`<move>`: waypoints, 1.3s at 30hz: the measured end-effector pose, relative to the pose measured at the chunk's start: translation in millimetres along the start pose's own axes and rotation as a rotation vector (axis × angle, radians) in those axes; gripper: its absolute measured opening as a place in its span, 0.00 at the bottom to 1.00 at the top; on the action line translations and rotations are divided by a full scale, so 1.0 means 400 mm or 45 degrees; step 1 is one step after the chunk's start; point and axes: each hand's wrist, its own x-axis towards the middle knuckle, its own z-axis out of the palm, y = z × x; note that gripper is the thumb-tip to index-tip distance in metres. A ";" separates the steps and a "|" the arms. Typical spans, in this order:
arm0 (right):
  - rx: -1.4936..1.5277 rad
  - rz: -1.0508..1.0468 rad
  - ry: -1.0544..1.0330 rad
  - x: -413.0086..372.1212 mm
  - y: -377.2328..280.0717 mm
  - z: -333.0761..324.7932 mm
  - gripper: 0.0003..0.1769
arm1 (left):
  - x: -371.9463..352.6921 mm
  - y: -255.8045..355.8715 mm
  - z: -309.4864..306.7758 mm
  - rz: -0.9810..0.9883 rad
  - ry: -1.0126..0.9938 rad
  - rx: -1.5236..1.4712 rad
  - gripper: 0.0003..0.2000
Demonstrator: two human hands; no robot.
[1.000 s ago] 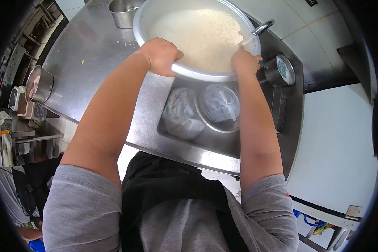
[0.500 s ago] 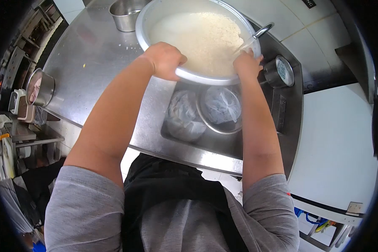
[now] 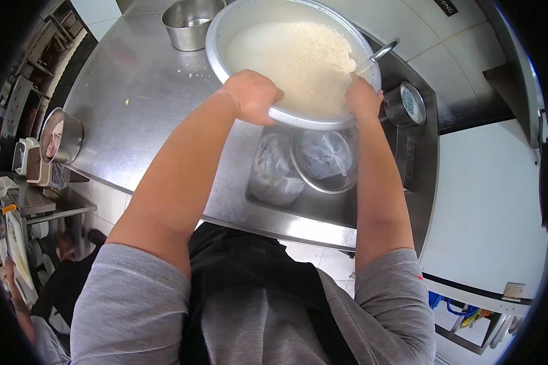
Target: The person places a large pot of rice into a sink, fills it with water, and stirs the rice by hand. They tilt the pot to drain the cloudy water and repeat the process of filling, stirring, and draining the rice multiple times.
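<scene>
A large metal basin (image 3: 313, 122) full of cloudy water and pale grains that look like rice (image 3: 326, 48) sits tilted over the sink's far side. My left hand (image 3: 254, 97) is closed around its near-left rim, thumb on the inner side. On the near-right rim my right hand (image 3: 363, 99) has its fingers wrapped over the edge. The curved tap (image 3: 385, 50) reaches over the basin beside my right hand. What bears the basin's underside is hidden.
In the sink lie filled clear plastic bags (image 3: 277, 176), one in a round metal bowl (image 3: 330, 187). Steel pots stand at the back left (image 3: 190, 33), the counter's left edge (image 3: 70, 137) and right of the sink (image 3: 402, 106). Another person's arm (image 3: 17, 298) shows at lower left.
The whole view has shifted slightly, with the basin and both my hands a little lower and further right in it. My grip stays the same. The person at lower left has moved.
</scene>
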 end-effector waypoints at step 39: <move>0.252 0.208 0.036 0.034 0.027 0.005 0.13 | -0.004 -0.009 0.014 0.019 0.073 -0.001 0.12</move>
